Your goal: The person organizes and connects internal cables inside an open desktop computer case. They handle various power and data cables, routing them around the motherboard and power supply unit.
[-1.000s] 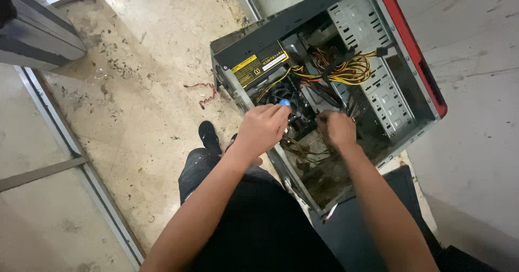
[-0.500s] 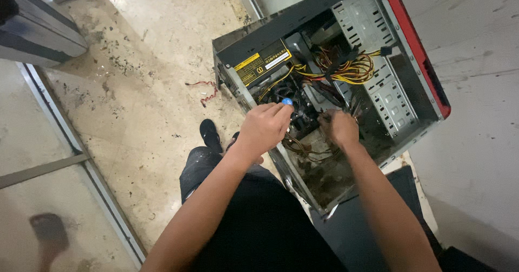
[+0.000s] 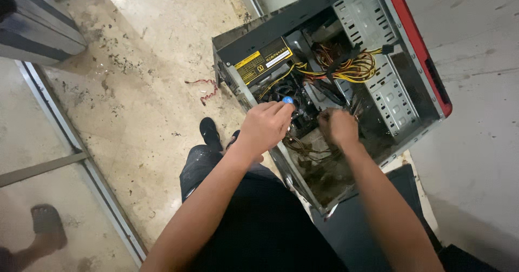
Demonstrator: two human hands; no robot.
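An open desktop computer case (image 3: 270, 26) lies on its side on the floor in front of me, with a red front panel (image 3: 416, 39) at the right. My left hand (image 3: 266, 126) reaches in over the case's near edge, fingers curled near a round blue-centred cooler fan (image 3: 287, 100); what it grips is hidden. My right hand (image 3: 338, 126) is deeper inside, closed around thin cables over the dusty board, and blurred. A black power supply (image 3: 265, 61) with a yellow label sits at the top left, with yellow and black wires (image 3: 346, 66) bundled beside it.
A loose red cable (image 3: 205, 90) lies on the stained stone floor left of the case. My black shoe (image 3: 210, 132) is near the case. A metal floor track (image 3: 81, 158) runs diagonally at the left. Another person's sandalled foot (image 3: 47, 226) shows at the bottom left.
Both hands stay inside the case with small shifts; the right hand moved slightly and is blurred. Another person's foot has come into view at the bottom left.
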